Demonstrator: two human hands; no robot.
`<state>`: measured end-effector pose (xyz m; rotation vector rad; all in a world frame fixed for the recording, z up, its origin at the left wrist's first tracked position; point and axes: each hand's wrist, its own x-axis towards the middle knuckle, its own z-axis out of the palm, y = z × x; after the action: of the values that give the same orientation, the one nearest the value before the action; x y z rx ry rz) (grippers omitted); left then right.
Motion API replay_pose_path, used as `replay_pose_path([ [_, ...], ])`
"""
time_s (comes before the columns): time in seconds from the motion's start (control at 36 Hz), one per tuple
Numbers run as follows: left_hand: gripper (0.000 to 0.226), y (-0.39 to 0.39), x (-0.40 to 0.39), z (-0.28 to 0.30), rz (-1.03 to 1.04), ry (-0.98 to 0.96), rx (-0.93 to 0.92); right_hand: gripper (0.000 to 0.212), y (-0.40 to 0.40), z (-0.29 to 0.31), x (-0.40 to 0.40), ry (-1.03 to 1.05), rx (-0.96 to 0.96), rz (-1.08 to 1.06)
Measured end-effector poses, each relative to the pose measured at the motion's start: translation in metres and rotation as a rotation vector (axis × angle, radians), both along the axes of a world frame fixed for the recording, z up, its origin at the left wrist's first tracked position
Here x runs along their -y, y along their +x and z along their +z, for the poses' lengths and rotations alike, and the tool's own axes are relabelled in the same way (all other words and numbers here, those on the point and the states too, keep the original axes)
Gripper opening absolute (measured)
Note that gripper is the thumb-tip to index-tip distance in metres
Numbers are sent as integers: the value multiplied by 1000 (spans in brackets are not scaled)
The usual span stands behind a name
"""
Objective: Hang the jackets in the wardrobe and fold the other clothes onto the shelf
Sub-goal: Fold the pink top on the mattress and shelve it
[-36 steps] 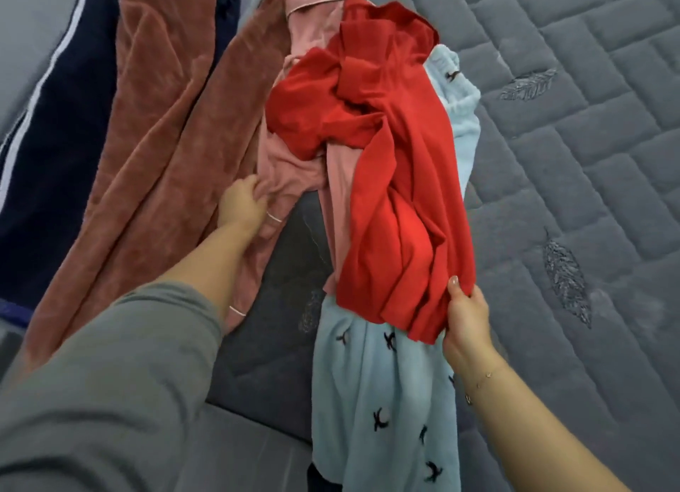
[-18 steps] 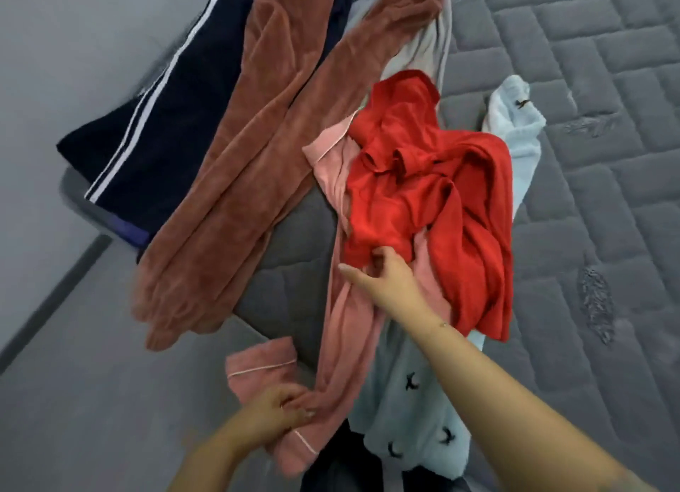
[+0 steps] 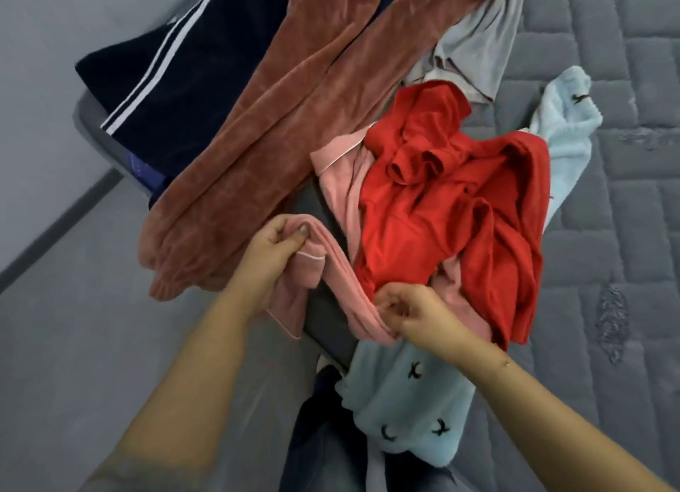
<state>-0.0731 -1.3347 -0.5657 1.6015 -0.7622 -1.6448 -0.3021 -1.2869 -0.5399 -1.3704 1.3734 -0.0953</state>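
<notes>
Freeing the pink garment from the pile

Left hand (image 3: 274, 250) pinches the pink garment (image 3: 333, 267) by its piped cuff at frame centre; right hand (image 3: 412, 317) grips its bunched middle. Best lifted slowly, since the red top (image 3: 452, 197) lies over it and may drag along.

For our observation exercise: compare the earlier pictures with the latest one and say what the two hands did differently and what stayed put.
The right hand let go of the red garment and came across to pinch the pink garment. The left hand kept hold of the pink garment, gathering its white-piped cuff end and lifting it off the mattress edge. The red garment, brown velour garment, navy striped garment and light blue garment stayed on the mattress.
</notes>
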Motion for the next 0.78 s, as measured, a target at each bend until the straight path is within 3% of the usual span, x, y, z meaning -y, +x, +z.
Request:
replay_pose_path([
  [0.06,15,-32,21,-17,-89,53,1,13,-14,6,6,17,-81,196],
  [0.11,16,-63,35,-36,-64,164,-41,6,-24,3,21,-218,-242,220],
  [0.14,17,-74,41,-45,-23,209,-47,14,-27,1,32,-379,-289,129],
  [0.19,22,-88,51,-58,40,247,45,49,-32,-6,57,-624,-406,16],
  [0.25,35,-93,57,-64,87,267,198,82,-36,-20,80,-609,-593,102],
  [0.28,45,-96,58,-67,127,280,259,87,-38,-29,88,-558,-675,168],
  [0.36,63,-104,52,-67,304,286,253,70,-50,-49,104,-476,-799,277],
  [0.47,72,-104,39,-60,614,480,-41,52,-61,-46,126,-424,-755,424],
  [0.56,17,-92,34,-42,454,538,-242,46,-70,-34,141,-354,-652,350],
  [0.61,16,-83,26,-24,407,489,-340,42,-81,-23,148,-327,-570,189],
  [0.72,24,-47,6,22,269,187,-224,34,-101,-1,147,-369,-441,-190],
  [0.78,14,-30,-3,54,163,-9,-187,29,-101,7,141,-410,-413,-297],
])
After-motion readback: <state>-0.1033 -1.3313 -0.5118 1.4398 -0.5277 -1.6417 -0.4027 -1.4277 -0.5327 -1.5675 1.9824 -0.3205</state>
